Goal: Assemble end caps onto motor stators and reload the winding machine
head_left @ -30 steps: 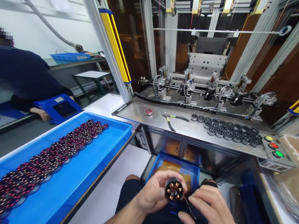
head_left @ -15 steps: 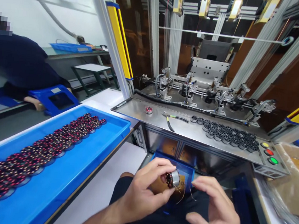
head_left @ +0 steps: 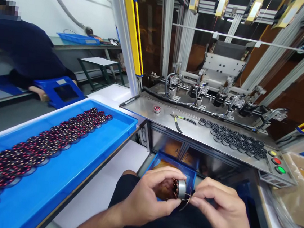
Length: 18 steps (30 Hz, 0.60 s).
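Held between the thumb and fingers of my left hand (head_left: 151, 192) is a motor stator (head_left: 180, 189), a silver ring with dark, copper-wound teeth, tipped on its side over my lap. Thin copper wire ends (head_left: 187, 197) stick out from its right side. My right hand (head_left: 218, 204) is closed in a pinch on these wires, just right of the stator. On the metal bench in front lie cutting pliers (head_left: 180, 120) with yellow-and-black handles, and one red-wound stator (head_left: 157, 109) sits to their left.
A blue tray (head_left: 81, 164) at left holds many wound stators. Several black stator cores (head_left: 236, 139) stand in rows on the metal bench (head_left: 147, 108), near the push buttons (head_left: 276, 161). Behind is a winding machine (head_left: 220, 96). A lined box (head_left: 302, 180) stands right; a seated person (head_left: 20, 49) is at far left.
My right hand has gone from open, with fingers apart, to a pinch on the wire ends. My left hand still holds the stator, now slightly further right. The view has shifted a little.
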Each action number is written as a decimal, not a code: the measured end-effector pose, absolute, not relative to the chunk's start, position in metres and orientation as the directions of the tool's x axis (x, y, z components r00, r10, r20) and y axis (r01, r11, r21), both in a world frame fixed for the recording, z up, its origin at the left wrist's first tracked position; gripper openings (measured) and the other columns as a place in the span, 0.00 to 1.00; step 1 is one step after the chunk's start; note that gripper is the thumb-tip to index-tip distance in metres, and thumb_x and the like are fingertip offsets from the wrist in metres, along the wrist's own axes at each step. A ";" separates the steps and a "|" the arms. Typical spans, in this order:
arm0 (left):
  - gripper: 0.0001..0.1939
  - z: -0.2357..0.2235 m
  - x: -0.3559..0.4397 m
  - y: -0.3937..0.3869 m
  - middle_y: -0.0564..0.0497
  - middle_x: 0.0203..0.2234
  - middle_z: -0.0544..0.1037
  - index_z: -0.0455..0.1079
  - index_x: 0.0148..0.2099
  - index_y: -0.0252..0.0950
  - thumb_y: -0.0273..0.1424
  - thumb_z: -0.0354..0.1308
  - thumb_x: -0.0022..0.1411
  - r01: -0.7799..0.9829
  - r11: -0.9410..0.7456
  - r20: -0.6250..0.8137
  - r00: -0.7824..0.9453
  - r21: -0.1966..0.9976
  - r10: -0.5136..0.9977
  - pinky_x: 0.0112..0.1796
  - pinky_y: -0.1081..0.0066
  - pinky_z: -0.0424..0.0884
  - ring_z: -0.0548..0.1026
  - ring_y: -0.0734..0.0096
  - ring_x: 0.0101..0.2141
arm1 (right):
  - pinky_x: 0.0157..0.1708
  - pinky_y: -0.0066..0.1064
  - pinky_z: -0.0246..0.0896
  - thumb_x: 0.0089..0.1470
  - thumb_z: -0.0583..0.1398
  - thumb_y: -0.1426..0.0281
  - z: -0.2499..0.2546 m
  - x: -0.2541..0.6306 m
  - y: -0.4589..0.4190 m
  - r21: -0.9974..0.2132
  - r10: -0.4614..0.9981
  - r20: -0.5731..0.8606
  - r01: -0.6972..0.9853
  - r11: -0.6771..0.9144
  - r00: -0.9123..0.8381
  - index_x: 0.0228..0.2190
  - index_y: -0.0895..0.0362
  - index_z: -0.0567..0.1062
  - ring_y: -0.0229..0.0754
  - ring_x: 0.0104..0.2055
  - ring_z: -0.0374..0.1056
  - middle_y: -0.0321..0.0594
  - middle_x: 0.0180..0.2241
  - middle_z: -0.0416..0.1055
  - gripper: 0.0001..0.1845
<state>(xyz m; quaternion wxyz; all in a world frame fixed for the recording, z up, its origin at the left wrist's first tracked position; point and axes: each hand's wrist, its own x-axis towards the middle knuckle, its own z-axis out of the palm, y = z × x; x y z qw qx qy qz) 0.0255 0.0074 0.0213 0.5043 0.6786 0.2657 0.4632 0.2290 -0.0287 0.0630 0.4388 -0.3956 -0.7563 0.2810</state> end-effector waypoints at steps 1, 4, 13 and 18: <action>0.25 0.020 0.026 0.006 0.47 0.44 0.79 0.74 0.50 0.42 0.20 0.68 0.50 -0.163 -0.278 0.323 0.452 0.946 0.832 0.37 0.75 0.76 0.80 0.68 0.39 | 0.28 0.24 0.63 0.58 0.63 0.75 0.065 0.230 -0.029 -0.785 0.852 0.424 0.344 0.515 -0.307 0.29 0.57 0.76 0.33 0.27 0.69 0.35 0.26 0.73 0.05; 0.24 0.019 0.028 0.003 0.47 0.44 0.79 0.75 0.50 0.42 0.22 0.69 0.51 -0.273 -0.169 0.289 0.494 0.947 0.820 0.38 0.75 0.77 0.80 0.68 0.39 | 0.29 0.24 0.63 0.58 0.65 0.73 0.069 0.233 -0.029 -0.823 0.874 0.379 0.321 0.469 -0.305 0.28 0.57 0.77 0.33 0.27 0.69 0.34 0.26 0.74 0.06; 0.28 0.040 0.020 0.004 0.44 0.45 0.81 0.68 0.54 0.37 0.18 0.65 0.50 0.095 -0.748 0.642 0.449 0.657 0.622 0.50 0.75 0.74 0.80 0.66 0.46 | 0.32 0.28 0.59 0.55 0.64 0.53 0.087 0.259 -0.026 -0.891 0.950 0.120 0.390 0.232 -0.289 0.28 0.55 0.71 0.38 0.32 0.63 0.35 0.29 0.67 0.19; 0.30 0.049 0.018 0.003 0.42 0.44 0.80 0.65 0.58 0.34 0.16 0.61 0.53 0.062 -0.828 0.675 0.547 0.558 0.496 0.50 0.75 0.74 0.80 0.67 0.46 | 0.34 0.28 0.57 0.61 0.60 0.61 0.095 0.234 -0.023 -0.886 0.891 -0.028 0.424 0.187 -0.453 0.27 0.56 0.68 0.36 0.31 0.61 0.33 0.28 0.66 0.14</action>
